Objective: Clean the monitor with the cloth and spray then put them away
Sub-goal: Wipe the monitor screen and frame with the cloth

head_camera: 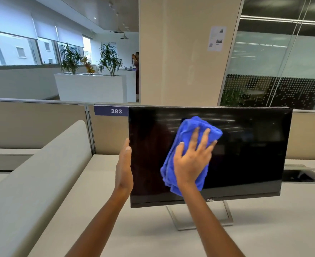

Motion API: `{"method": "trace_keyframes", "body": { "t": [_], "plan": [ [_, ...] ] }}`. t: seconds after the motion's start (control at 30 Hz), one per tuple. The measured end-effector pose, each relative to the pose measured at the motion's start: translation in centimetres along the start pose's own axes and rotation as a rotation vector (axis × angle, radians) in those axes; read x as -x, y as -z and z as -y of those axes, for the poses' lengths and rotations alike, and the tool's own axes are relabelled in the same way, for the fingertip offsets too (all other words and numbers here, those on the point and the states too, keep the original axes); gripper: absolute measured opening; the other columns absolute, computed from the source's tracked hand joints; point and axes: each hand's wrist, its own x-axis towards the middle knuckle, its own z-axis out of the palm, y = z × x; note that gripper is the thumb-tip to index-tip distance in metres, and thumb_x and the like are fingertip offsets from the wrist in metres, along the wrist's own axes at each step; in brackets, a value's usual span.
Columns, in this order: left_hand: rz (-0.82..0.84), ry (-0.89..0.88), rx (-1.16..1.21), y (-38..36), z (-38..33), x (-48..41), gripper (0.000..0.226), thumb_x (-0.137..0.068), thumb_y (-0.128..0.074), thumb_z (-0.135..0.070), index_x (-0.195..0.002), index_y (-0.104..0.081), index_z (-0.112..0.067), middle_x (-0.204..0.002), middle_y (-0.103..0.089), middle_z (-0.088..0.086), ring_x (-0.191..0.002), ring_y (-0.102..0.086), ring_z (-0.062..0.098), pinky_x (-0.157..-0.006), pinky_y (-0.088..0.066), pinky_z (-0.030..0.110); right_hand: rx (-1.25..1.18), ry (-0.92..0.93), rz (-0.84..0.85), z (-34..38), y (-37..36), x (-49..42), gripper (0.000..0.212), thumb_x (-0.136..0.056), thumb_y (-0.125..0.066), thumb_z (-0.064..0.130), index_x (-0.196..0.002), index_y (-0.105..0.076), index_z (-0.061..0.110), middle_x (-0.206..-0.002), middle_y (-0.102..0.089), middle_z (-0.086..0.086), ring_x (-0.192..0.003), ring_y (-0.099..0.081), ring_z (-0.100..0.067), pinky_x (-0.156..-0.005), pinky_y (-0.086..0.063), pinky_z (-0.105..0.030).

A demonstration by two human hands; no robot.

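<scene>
Open-plan office, numbered cubicle partition (101, 127), glass meeting room (282, 71)

A blue label (111, 110) marked 383 was fixed to the beige partition (36, 125). Plants (109, 59) were set in a white planter (90, 88); a paper notice (216, 38) was stuck on the column (180, 52).

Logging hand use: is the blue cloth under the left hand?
No, the right hand presses the blue microfibre cloth on the black monitor screen.

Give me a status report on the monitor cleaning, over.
Right hand flat, pressing blue cloth on monitor screen. Left hand open, bracing monitor's left edge. Spray bottle not in view. Nothing blocking the screen.
</scene>
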Motion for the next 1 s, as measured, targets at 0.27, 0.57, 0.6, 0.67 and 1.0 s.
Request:
{"method": "trace_keyframes", "body": {
  "t": [0.27,0.57,0.6,0.67,1.0],
  "plan": [
    [0.025,-0.012,0.087,0.8,0.0,0.0,0.032,-0.099,-0.025,-0.027,-0.122,-0.047,-0.032,-0.131,-0.053,-0.003,-0.125,-0.046,0.011,-0.112,-0.030,0.035,0.068,0.518,0.121,4.4,-3.1,8.3,0.060,-0.082,-0.046,0.042,-0.139,-0.035,0.026,-0.145,-0.040,0.000,-0.134,-0.029,-0.038,-0.103,-0.039,-0.050],
    [0.020,0.013,-0.179,1.1,2.8,2.9,0.048,-0.096,-0.024,-0.034,-0.143,-0.021,-0.023,-0.149,-0.026,-0.010,-0.140,-0.023,0.007,-0.118,-0.016,0.031,0.157,0.661,0.072,-4.5,-0.9,5.6,0.052,-0.084,-0.046,0.041,-0.134,-0.046,0.025,-0.140,-0.047,0.000,-0.131,-0.032,-0.038,-0.102,-0.036,-0.053],
    [0.022,0.014,-0.208,1.0,3.1,3.3,0.052,-0.095,-0.022,-0.037,-0.144,-0.018,-0.021,-0.151,-0.022,-0.010,-0.140,-0.019,0.005,-0.117,-0.014,0.027,0.161,0.598,0.056,-5.8,-0.6,5.1,0.052,-0.085,-0.045,0.041,-0.134,-0.044,0.023,-0.139,-0.048,-0.002,-0.130,-0.033,-0.040,-0.100,-0.036,-0.053],
    [0.037,0.008,-0.256,0.8,3.5,3.8,0.059,-0.093,-0.021,-0.045,-0.146,-0.013,-0.021,-0.153,-0.016,-0.011,-0.138,-0.014,0.000,-0.113,-0.011,0.021,0.170,0.444,0.037,-8.2,0.2,4.1,0.051,-0.086,-0.043,0.037,-0.132,-0.045,0.016,-0.136,-0.052,-0.010,-0.127,-0.037,-0.045,-0.096,-0.042,-0.052],
    [0.021,0.032,-0.288,1.2,4.8,5.2,0.063,-0.085,-0.020,-0.047,-0.144,-0.013,-0.026,-0.144,-0.015,-0.023,-0.135,-0.015,-0.005,-0.111,-0.011,0.017,-0.065,-0.300,0.019,-6.2,0.2,5.2,0.051,-0.087,-0.051,0.010,-0.134,-0.043,-0.005,-0.141,-0.038,-0.029,-0.128,-0.031,-0.058,-0.094,-0.042,-0.062]
  ]
}}
